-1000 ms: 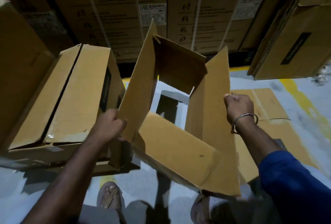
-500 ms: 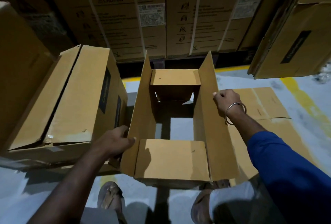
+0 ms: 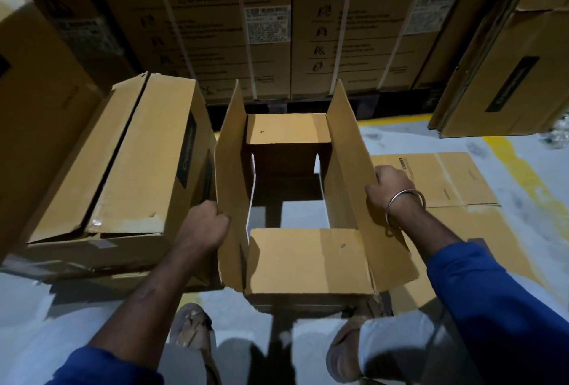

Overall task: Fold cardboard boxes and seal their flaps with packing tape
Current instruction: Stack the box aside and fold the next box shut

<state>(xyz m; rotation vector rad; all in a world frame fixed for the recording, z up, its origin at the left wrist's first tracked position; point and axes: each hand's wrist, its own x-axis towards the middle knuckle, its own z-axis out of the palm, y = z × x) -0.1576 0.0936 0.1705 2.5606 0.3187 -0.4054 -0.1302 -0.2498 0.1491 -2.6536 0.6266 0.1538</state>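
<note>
1. Head view: a pale warehouse floor point(image 3: 400, 144) with a yellow line, and stacked cartons point(image 3: 277, 24) behind.
2. The open cardboard box point(image 3: 308, 258) stands on the floor between the two hands, its short flaps folded in.
3. The left hand point(image 3: 204, 227) has its fingers curled around the left long flap point(image 3: 231, 169).
4. The right hand point(image 3: 391, 187) has its fingers gripping the right long flap point(image 3: 348, 169).
5. Outside the left fingers lies a taped box point(image 3: 129, 162); outside the right, flattened cardboard point(image 3: 446, 181).

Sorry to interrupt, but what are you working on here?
A person is squaring up an open cardboard box on the floor. The left hand grips its left long flap, and the right hand grips the right long flap. Both short flaps are folded in; nothing is taped yet.
</note>
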